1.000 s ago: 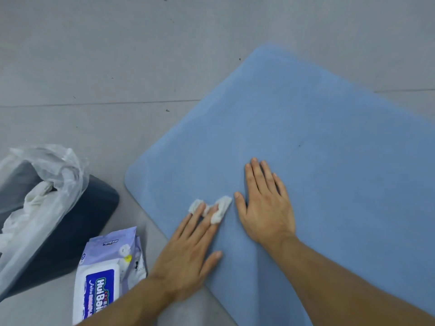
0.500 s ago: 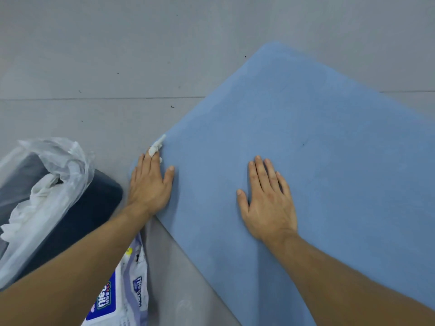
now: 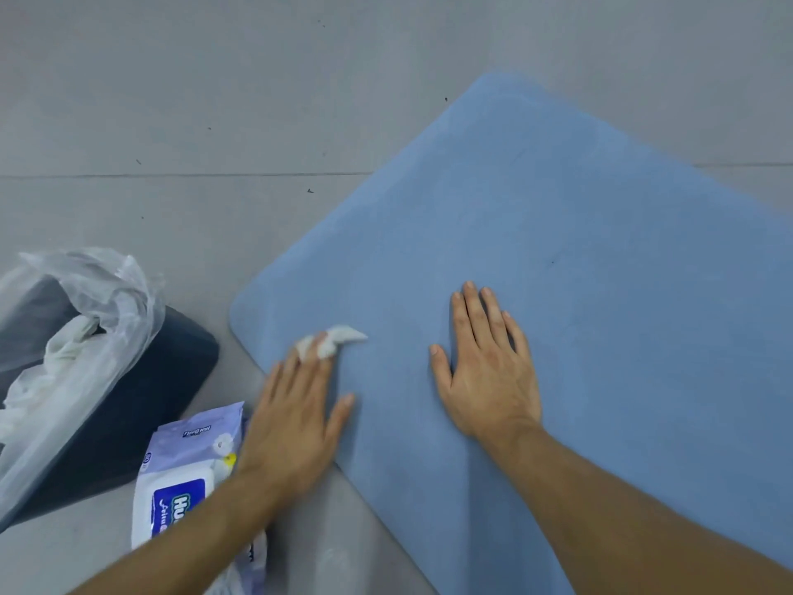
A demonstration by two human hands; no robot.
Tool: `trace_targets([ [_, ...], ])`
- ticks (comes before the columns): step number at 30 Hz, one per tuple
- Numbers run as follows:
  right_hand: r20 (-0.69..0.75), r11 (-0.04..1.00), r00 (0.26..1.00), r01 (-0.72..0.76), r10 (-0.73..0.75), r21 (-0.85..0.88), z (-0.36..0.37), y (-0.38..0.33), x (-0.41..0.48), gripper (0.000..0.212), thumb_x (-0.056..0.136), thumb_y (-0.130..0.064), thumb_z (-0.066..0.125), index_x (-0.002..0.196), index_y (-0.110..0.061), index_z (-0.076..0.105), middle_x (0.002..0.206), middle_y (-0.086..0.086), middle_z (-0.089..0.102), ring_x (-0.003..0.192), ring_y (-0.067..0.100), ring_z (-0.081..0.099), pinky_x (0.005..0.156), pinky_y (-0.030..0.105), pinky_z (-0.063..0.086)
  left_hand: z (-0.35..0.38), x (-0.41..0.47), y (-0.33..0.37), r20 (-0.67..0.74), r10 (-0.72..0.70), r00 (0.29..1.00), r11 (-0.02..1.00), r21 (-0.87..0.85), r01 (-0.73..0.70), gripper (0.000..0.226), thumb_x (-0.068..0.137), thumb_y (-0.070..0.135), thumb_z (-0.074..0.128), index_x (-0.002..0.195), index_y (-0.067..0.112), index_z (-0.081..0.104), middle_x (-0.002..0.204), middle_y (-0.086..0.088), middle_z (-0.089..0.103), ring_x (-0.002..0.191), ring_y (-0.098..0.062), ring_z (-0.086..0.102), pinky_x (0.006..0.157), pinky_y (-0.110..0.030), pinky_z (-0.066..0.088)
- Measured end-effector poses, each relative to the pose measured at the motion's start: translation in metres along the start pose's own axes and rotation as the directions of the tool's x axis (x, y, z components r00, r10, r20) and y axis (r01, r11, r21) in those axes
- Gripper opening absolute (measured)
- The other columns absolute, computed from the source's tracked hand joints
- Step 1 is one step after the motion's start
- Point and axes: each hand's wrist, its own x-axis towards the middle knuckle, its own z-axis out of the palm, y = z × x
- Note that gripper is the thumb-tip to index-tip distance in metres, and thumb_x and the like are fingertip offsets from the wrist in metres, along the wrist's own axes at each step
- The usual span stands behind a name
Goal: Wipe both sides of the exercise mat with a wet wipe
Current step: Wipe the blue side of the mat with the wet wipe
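A blue exercise mat [image 3: 579, 259] lies flat on the grey floor, running from the centre to the right edge. My left hand [image 3: 296, 414] presses a crumpled white wet wipe [image 3: 332, 339] under its fingertips onto the mat near the mat's left corner; the hand is motion-blurred. My right hand [image 3: 485, 367] lies flat on the mat with fingers spread, holding nothing, a little right of the wipe.
A dark bin [image 3: 141, 405] lined with a clear plastic bag [image 3: 86, 302] holding white wipes stands at the left. A purple and white pack of wet wipes [image 3: 184, 478] lies on the floor under my left forearm. Grey floor tiles stretch beyond the mat.
My left hand with the wipe has swept from the mat's left edge back down and right onto the mat surface. My right hand has stayed in place.
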Motion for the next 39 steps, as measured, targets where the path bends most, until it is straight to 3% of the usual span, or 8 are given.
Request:
trace_targets([
  [4, -0.009, 1.000, 1.000, -0.003, 0.003, -0.002, 0.000, 0.000, 0.000, 0.074, 0.103, -0.050, 0.023, 0.166, -0.013, 0.014, 0.174, 0.001, 0.006, 0.161, 0.016, -0.001, 0.129, 0.039, 0.008, -0.020, 0.064, -0.056, -0.013, -0.292, 0.956, 0.955, -0.060, 0.291, 0.077, 0.101, 0.063, 0.018, 0.162, 0.015, 0.020, 0.166, -0.008, 0.026, 0.154, -0.033, 0.018, 0.126, -0.050, 0.018],
  [8, -0.020, 1.000, 1.000, -0.003, 0.003, -0.008, 0.001, 0.000, 0.000, 0.074, 0.103, -0.050, 0.024, 0.166, -0.013, 0.016, 0.174, 0.001, 0.008, 0.161, 0.016, 0.001, 0.129, 0.039, 0.008, -0.030, 0.091, -0.081, -0.017, -0.330, 0.944, 0.942, -0.066, 0.328, 0.081, 0.101, 0.065, 0.025, 0.163, 0.013, 0.014, 0.166, -0.009, 0.024, 0.154, -0.029, 0.019, 0.126, -0.051, 0.022],
  [12, -0.020, 1.000, 1.000, -0.005, 0.005, -0.004, 0.000, 0.000, 0.000, 0.074, 0.103, -0.051, 0.024, 0.166, -0.012, 0.017, 0.174, 0.002, 0.009, 0.161, 0.017, 0.001, 0.129, 0.039, 0.010, -0.015, 0.051, -0.036, -0.019, -0.146, 0.989, 0.988, -0.058, 0.144, 0.078, 0.105, 0.058, 0.030, 0.165, 0.023, -0.006, 0.173, -0.001, 0.005, 0.160, -0.020, -0.002, 0.129, -0.038, 0.005],
  [16, -0.017, 1.000, 1.000, -0.001, 0.001, -0.002, 0.000, 0.000, 0.000, 0.074, 0.103, -0.050, 0.024, 0.166, -0.012, 0.017, 0.174, 0.002, 0.009, 0.161, 0.017, 0.002, 0.129, 0.040, 0.011, 0.011, -0.010, 0.015, -0.008, 0.081, 0.997, 0.995, -0.057, -0.082, 0.079, 0.103, 0.056, 0.035, 0.165, 0.012, 0.014, 0.173, -0.001, 0.010, 0.160, -0.020, 0.001, 0.127, -0.036, 0.009],
  [24, -0.027, 1.000, 1.000, 0.002, -0.002, 0.002, 0.000, 0.001, 0.000, 0.072, 0.103, -0.048, 0.026, 0.165, -0.012, 0.021, 0.174, 0.003, 0.012, 0.161, 0.018, 0.005, 0.128, 0.040, 0.012, 0.021, -0.020, 0.027, 0.097, 0.513, 0.853, 0.842, 0.134, -0.522, 0.069, 0.109, 0.051, 0.028, 0.164, 0.010, 0.022, 0.173, -0.002, 0.016, 0.159, -0.022, 0.015, 0.126, -0.041, 0.014],
  [29, -0.011, 1.000, 1.000, -0.004, 0.004, 0.019, 0.000, 0.001, 0.001, 0.073, 0.103, -0.049, 0.026, 0.166, -0.013, 0.017, 0.174, 0.001, 0.009, 0.161, 0.016, 0.000, 0.129, 0.040, 0.010, -0.001, 0.071, -0.037, 0.021, 0.085, 0.996, 0.996, 0.014, -0.085, 0.080, 0.103, 0.064, 0.015, 0.165, 0.013, 0.017, 0.172, 0.001, 0.014, 0.159, -0.022, 0.011, 0.129, -0.041, 0.007],
  [33, -0.005, 1.000, 1.000, -0.006, 0.006, 0.012, -0.001, 0.001, 0.001, 0.073, 0.104, -0.049, 0.027, 0.166, -0.013, 0.016, 0.174, 0.001, 0.007, 0.161, 0.016, -0.002, 0.129, 0.040, 0.009, -0.027, 0.133, -0.070, -0.003, -0.180, 0.984, 0.983, -0.023, 0.180, 0.083, 0.100, 0.064, 0.016, 0.165, 0.013, 0.014, 0.172, -0.007, 0.014, 0.158, -0.031, 0.010, 0.128, -0.050, 0.012],
  [39, -0.020, 1.000, 1.000, -0.007, 0.007, 0.028, 0.000, 0.000, 0.001, 0.073, 0.102, -0.048, 0.030, 0.165, -0.012, 0.020, 0.174, 0.003, 0.012, 0.161, 0.017, 0.002, 0.128, 0.042, 0.013, -0.011, 0.097, -0.015, 0.049, 0.192, 0.980, 0.981, 0.000, -0.192, 0.078, 0.102, 0.061, 0.018, 0.166, 0.015, 0.011, 0.172, 0.002, 0.006, 0.160, -0.022, 0.008, 0.129, -0.039, 0.004],
])
